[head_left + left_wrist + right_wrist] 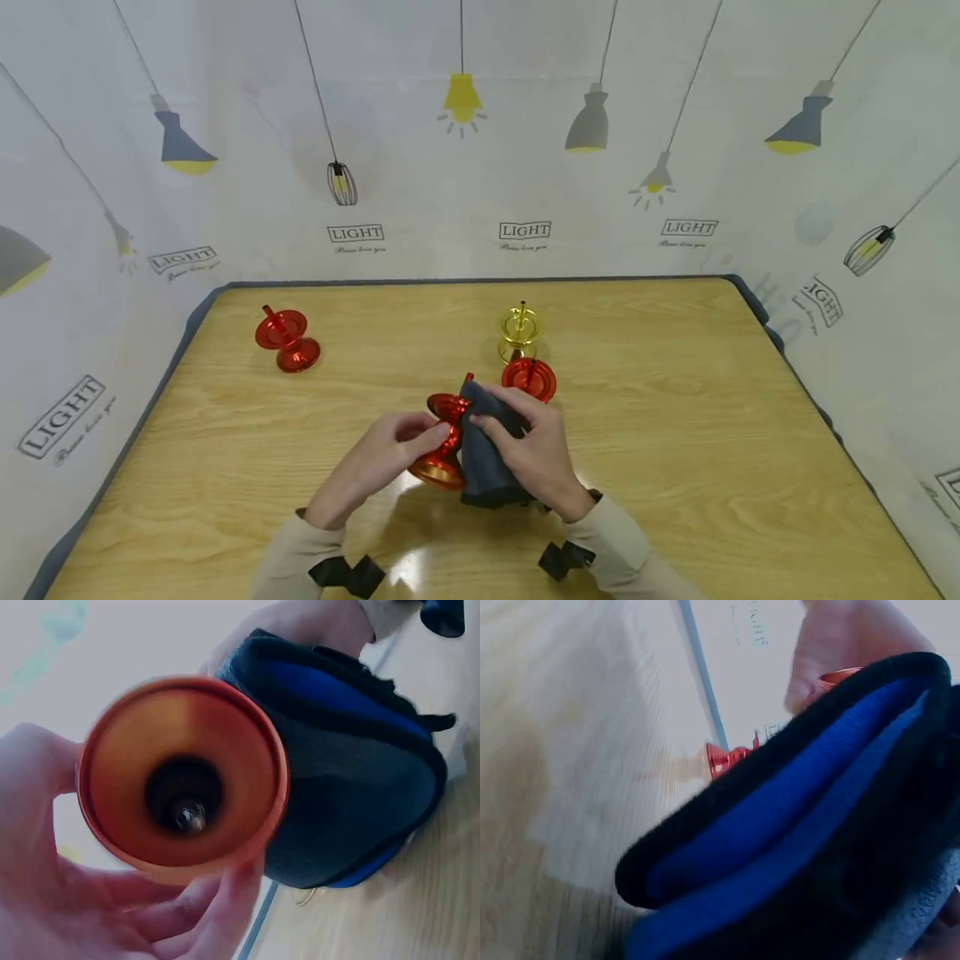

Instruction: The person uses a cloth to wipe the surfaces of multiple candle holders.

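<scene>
My left hand (386,454) grips a shiny red candle holder (438,471) around its stem, a little above the table. It leans, and the left wrist view looks into its hollow round base (120,780). My right hand (536,446) pinches a folded dark grey-blue cloth (486,462) with black edging and holds it against the right side of the candle holder, covering part of the dish and stem. The cloth's bright blue inner side (780,817) shows in the right wrist view. Just beyond my right hand stands another red candle holder (517,379), its lower part hidden.
A gold candle holder (518,340) stands behind the red one at the middle. Farther left is a third red candle holder (297,357). The wooden table (697,417) has a dark edge, with a white lamp-print curtain (420,183) behind it and at both sides.
</scene>
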`<state>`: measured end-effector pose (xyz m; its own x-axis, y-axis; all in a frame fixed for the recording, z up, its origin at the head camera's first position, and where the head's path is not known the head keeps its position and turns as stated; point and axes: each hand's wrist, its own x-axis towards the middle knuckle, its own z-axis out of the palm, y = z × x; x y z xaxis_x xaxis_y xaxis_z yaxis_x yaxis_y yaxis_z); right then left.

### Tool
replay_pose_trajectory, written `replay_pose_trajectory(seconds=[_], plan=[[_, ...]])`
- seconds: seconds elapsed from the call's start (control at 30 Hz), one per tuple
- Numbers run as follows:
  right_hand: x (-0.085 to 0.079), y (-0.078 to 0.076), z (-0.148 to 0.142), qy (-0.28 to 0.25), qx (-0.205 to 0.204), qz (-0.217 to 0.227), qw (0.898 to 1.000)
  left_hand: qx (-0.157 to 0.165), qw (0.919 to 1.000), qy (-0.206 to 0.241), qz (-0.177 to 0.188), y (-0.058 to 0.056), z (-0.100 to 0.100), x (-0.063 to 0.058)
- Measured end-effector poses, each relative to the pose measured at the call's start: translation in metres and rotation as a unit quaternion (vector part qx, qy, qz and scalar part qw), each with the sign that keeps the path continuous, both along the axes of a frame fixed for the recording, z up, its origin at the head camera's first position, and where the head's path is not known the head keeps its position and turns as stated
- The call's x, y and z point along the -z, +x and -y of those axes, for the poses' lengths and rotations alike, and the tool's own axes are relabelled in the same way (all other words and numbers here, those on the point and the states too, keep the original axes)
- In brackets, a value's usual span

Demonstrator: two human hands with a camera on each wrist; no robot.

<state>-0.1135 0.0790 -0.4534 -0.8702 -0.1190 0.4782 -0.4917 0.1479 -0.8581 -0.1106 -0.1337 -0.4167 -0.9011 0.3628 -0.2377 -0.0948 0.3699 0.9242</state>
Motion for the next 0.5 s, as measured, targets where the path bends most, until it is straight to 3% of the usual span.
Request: replay_pose_trajectory(seconds=[0.1,0.23,0.37,0.43,0.5], plan=[[0.003,-0.003,0.004,0.018,0.004,-0.027,0.999,-0.021,0.9963,-0.076,-0.034,-0.002,-0.004,-0.001],[0.006,-0.004,0.006,0.032,0.007,-0.054,0.998,-0.041,0.9963,-0.061,-0.044,-0.003,-0.006,0.005],[0.007,-0.001,0.006,0.013,0.008,-0.049,0.999,-0.036,0.9973,0.064,-0.001,-0.004,-0.003,0.012],[0.008,0.0,0.006,-0.004,0.006,-0.039,0.999,-0.022,0.9881,0.149,0.032,-0.003,-0.001,0.016],[0.01,0.003,0.006,-0.02,0.007,-0.026,0.999,-0.001,0.9717,0.227,0.066,-0.001,0.0,0.021]])
